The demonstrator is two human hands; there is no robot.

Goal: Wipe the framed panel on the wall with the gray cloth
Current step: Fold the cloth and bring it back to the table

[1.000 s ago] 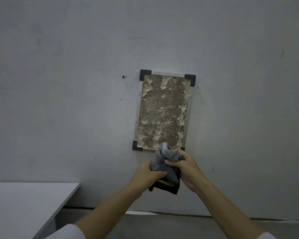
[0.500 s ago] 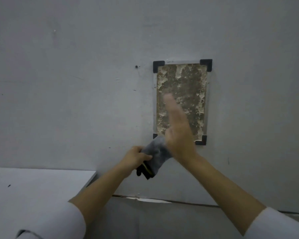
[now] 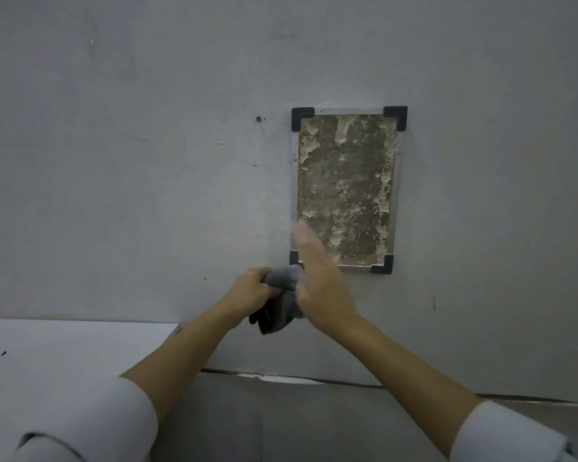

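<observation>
Head view: desk (image 3: 64, 355) is sitting near left. L hand (image 3: 252, 288) fingers are gripping gray cloth (image 3: 281, 308), bunched just below framed panel (image 3: 346, 191)'s btm-left corner. R hand (image 3: 324, 288), blurred, is reaching up beside cloth, fingers straight, tips overlapping that corner on far wall (image 3: 147, 161).

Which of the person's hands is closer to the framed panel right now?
Right. The right hand lies across the panel's lower left corner in this view. The left hand is lower and further left, gripping the cloth.
</observation>
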